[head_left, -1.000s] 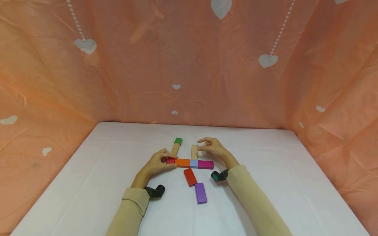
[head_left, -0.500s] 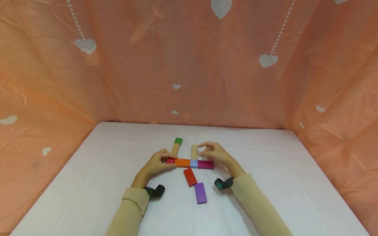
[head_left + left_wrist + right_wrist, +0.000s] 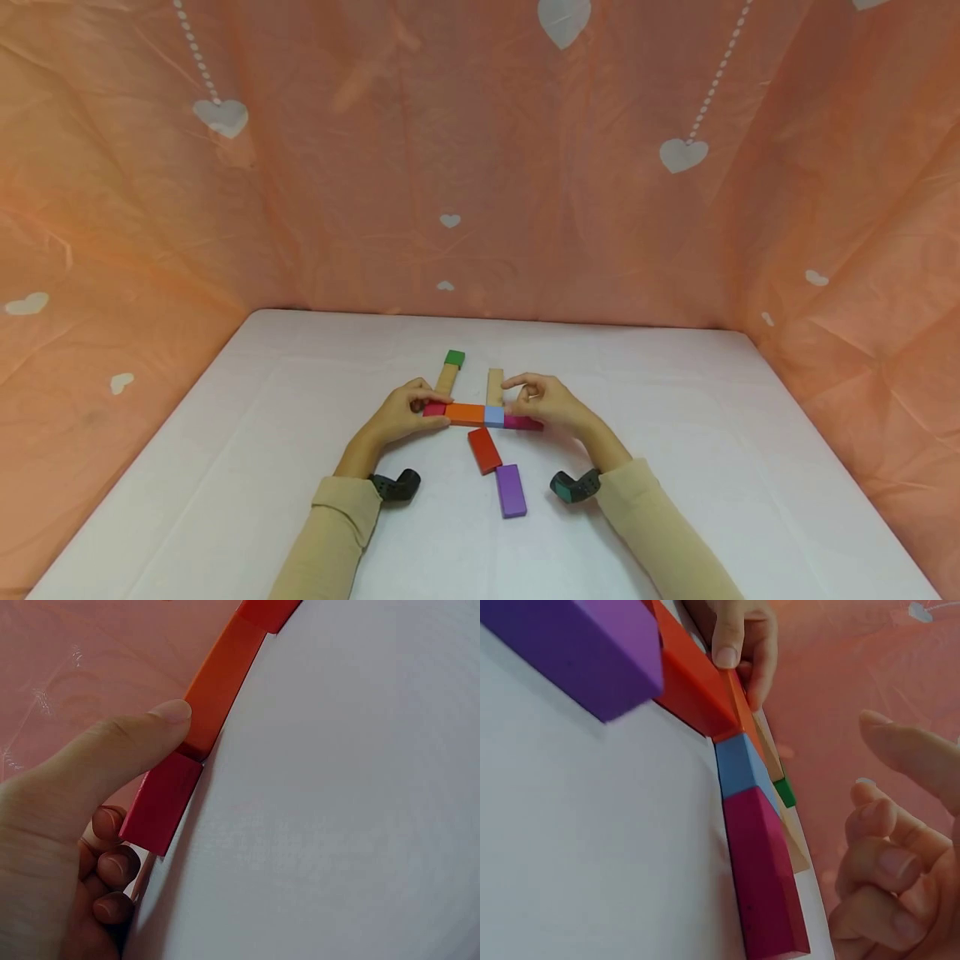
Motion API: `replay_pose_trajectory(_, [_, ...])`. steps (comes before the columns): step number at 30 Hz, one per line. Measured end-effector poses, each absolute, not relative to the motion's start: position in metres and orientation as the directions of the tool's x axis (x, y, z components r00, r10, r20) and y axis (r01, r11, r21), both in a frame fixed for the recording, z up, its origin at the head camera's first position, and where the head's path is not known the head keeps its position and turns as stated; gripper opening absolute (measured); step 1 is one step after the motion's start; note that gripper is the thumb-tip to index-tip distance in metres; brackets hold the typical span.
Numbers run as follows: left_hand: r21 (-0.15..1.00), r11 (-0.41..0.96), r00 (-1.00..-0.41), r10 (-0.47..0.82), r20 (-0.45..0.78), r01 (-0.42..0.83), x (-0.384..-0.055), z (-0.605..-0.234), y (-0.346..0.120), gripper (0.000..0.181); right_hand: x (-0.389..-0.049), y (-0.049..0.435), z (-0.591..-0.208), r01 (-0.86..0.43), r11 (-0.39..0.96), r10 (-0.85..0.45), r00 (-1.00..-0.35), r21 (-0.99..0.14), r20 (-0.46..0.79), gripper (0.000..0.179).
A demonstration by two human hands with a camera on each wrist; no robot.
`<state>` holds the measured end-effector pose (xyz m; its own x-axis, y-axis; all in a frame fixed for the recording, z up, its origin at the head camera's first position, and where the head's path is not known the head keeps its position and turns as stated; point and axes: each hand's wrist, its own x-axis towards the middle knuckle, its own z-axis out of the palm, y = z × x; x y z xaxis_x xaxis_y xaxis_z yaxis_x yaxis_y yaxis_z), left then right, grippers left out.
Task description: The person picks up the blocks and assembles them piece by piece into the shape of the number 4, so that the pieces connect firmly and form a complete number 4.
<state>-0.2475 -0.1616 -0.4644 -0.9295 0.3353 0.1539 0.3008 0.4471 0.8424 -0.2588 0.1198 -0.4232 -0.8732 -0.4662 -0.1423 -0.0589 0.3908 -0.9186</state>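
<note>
My left hand (image 3: 401, 412) pinches the row of wooden blocks, thumb tip on the end of the orange block (image 3: 229, 679) beside the crimson block (image 3: 161, 802). Past the orange one, a light blue block (image 3: 493, 417) and a magenta block (image 3: 761, 874) continue the row. Over the magenta block is my right hand (image 3: 551, 400), its fingers loosely bent and holding nothing; the right wrist view shows them apart from the blocks. A natural wood block (image 3: 495, 387) extends back from the blue one, and another wood block (image 3: 447, 380) leads to a green block (image 3: 454, 358).
A red block (image 3: 484, 451) slants forward from the row, and a purple block (image 3: 512, 492) lies at its near end. White cloth covers the table (image 3: 645, 358). Behind it hangs an orange curtain (image 3: 337, 208) with white hearts.
My right hand has drawn away from the right-hand wood block and moved toward me, now over the magenta block. The left hand keeps its pinch in the same place.
</note>
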Motion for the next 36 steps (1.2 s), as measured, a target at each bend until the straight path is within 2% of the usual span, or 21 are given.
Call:
replay_pose_trajectory(7, [0.838,0.453,-0.930,0.334,0.156,0.303,-0.248,-0.466,-0.162,0.031,-0.250,0.119,-0.425,-0.087,0.370,-0.511,-0.851,-0.925,-0.125,0.046])
replay_pose_trajectory(17, [0.839,0.454,-0.929,0.340,0.148,0.299,-0.248,-0.465,-0.162,0.031,-0.238,0.121,-0.430,-0.055,0.355,-0.542,-0.825,-0.933,-0.158,0.049])
replay_pose_trajectory(24, [0.836,0.456,-0.928,0.340,0.153,0.305,-0.248,-0.466,-0.163,0.031,-0.233,0.123,-0.434,-0.127,0.324,-0.623,-0.774,-0.937,-0.111,0.050])
replay_pose_trajectory(36, [0.825,0.473,-0.928,0.340,0.154,0.311,-0.249,-0.467,-0.163,0.030,-0.228,0.121,-0.438,-0.165,0.316,-0.712,-0.692,-0.934,-0.118,0.053])
